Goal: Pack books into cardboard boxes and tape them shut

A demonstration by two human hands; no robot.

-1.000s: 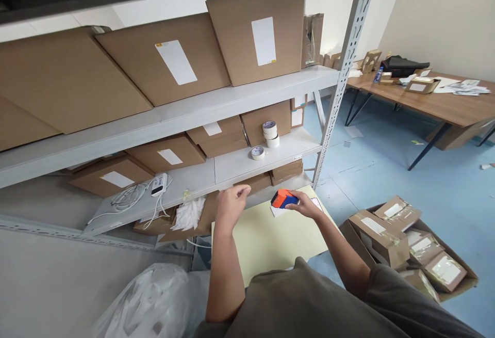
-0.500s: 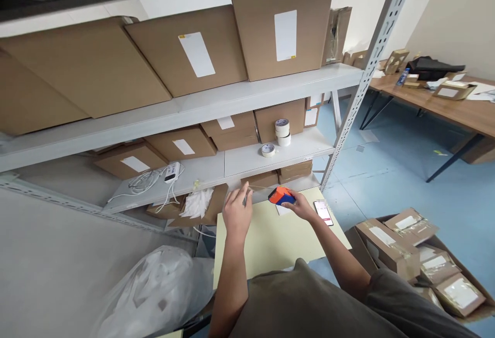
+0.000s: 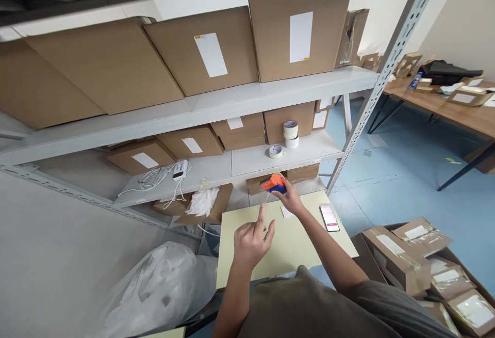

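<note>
**Handwork before a grey metal shelving rack (image 3: 320, 144)**

The right hand (image 3: 290, 197) grips an orange-and-blue plastic handheld tool (image 3: 273, 183), by its look a tape dispenser, with the fingers closed around its body. As seen from where I stand, the dispenser is held up near the far edge of a pale yellow, smooth rectangular tabletop (image 3: 290, 247). The left hand (image 3: 249, 240) is nearer the body: index finger pointing up toward the dispenser, thumb spread away from it, remaining fingers curled. No object shows between finger and thumb; whether tape spans the gap to the fingertip is too faint to tell. A small white paper slip (image 3: 286, 211) lies on the tabletop just below the right hand; a dark-edged smartphone with a lit screen (image 3: 329, 218) lies to the right of the forearm.

Step in hand, as judged from the pose: getting hold of, or drawing out, the tape end. The next move would call for a steady right grip, with the left index finger and thumb meeting squarely on that end.
</note>
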